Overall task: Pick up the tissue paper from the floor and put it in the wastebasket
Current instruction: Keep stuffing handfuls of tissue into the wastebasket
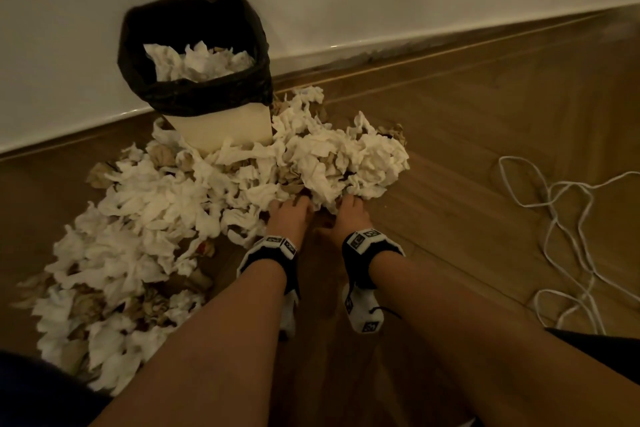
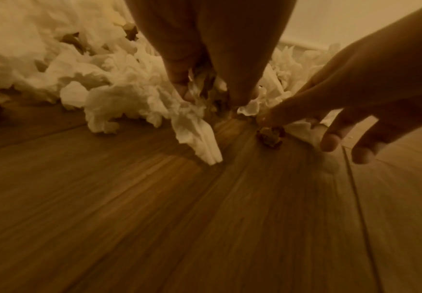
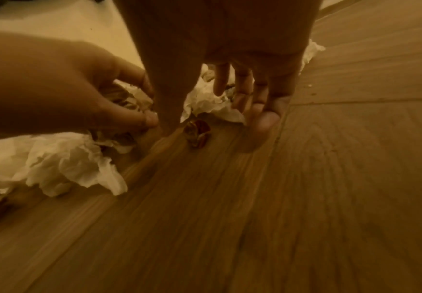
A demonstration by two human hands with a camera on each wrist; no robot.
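Head view: white plastic wastebasket with black liner (image 1: 194, 45) against wall, already heaped with tissue; crumpled white tissue paper pile (image 1: 242, 177) sprawls over wooden floor (image 1: 467, 156) around its base. Both hands side by side at pile's near edge, likely to scoop big armful.

Left wrist view: left hand (image 2: 205, 65) fingers curled, pinching tissue wad.

Right wrist view: right hand (image 3: 250, 83) fingers spread, relaxed, touching tissue, nothing gripped. Small crumpled brown wrapper (image 3: 197, 134) on floor between hands.
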